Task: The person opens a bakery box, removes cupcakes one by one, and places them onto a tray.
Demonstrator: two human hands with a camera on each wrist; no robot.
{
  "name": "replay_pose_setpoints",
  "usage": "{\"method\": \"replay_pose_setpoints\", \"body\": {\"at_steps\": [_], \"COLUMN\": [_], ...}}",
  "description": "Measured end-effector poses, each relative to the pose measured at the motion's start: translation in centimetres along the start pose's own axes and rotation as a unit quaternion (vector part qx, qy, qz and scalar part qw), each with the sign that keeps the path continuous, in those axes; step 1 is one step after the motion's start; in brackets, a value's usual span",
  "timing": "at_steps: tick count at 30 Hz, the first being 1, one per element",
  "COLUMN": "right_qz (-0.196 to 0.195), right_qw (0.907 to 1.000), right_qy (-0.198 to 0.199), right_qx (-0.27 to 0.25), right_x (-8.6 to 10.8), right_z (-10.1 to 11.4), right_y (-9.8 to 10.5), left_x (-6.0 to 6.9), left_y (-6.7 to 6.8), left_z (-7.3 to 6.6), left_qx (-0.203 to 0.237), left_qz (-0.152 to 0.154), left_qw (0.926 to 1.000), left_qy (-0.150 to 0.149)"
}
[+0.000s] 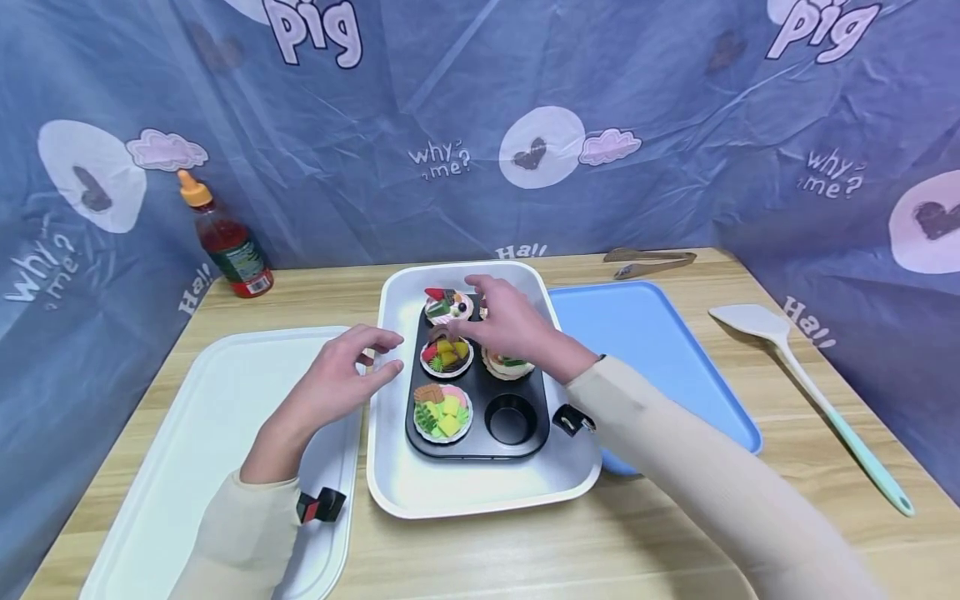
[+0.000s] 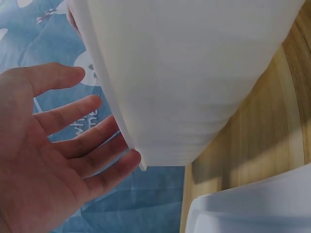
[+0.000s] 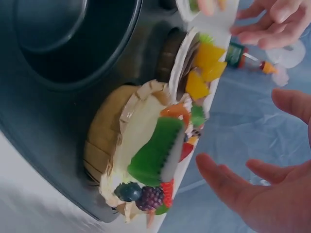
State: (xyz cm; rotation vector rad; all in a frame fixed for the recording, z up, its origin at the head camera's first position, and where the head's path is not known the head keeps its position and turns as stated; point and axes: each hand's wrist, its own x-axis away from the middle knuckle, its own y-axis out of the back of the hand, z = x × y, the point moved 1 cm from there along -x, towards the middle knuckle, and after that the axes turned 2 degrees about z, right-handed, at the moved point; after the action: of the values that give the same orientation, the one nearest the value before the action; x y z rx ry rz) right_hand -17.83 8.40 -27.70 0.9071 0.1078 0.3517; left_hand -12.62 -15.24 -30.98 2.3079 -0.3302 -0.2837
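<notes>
In the head view, a black muffin tin [image 1: 480, 450] lies in a deep white tray [image 1: 480, 497]. Cupcakes topped with toy fruit fill several cups, among them one with yellow and green pieces [image 1: 442, 412]; the front right cup [image 1: 512, 418] holds nothing. My right hand [image 1: 517, 321] hovers over the tin with spread fingers, partly hiding the cakes at right; in the right wrist view the hand [image 3: 272, 194] is apart from a cake with a green slice [image 3: 158, 150]. My left hand [image 1: 341, 375], fingers loosely bent, is at the tray's left side; whether its fingertips [image 2: 131, 158] touch the rim, I cannot tell.
A flat white tray [image 1: 225, 400] lies at the left, and a blue tray [image 1: 637, 333] at the right. A sauce bottle [image 1: 232, 246] stands back left. Tongs [image 1: 652, 260] lie at the back; a spatula [image 1: 817, 392] lies far right.
</notes>
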Motion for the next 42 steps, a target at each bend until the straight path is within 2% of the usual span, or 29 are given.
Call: {"method": "replay_pose_setpoints", "body": {"at_steps": [10, 18, 23, 30, 36, 42], "right_qz": [0.000, 0.003, 0.005, 0.002, 0.003, 0.004], "right_qw": [0.9982, 0.9990, 0.9989, 0.9971, 0.9943, 0.9941], "right_qy": [-0.049, -0.042, -0.043, -0.042, -0.035, -0.033], "right_qx": [0.036, 0.012, 0.019, 0.063, 0.101, 0.103], "right_x": [-3.5, -5.1, -5.9, -6.8, -7.2, -7.2], "right_z": [-0.2, -0.9, -1.1, -0.6, -0.2, -0.7], "right_y": [-1.0, -1.8, -2.3, -3.2, -3.8, -3.6], "left_x": [-0.1, -0.2, -0.3, -0.4, -0.3, -0.7], "left_y": [0.2, 0.3, 0.3, 0.2, 0.3, -0.2], "left_z": [0.2, 0.7, 1.2, 1.7, 2.3, 2.3], "left_qx": [0.007, 0.010, 0.006, 0.004, -0.007, -0.002], "left_qz": [-0.003, -0.016, -0.024, -0.033, -0.036, -0.019], "left_qw": [0.9999, 0.9993, 0.9990, 0.9990, 0.9982, 0.9975], "left_qy": [0.013, 0.031, 0.037, 0.030, 0.048, 0.068]}}
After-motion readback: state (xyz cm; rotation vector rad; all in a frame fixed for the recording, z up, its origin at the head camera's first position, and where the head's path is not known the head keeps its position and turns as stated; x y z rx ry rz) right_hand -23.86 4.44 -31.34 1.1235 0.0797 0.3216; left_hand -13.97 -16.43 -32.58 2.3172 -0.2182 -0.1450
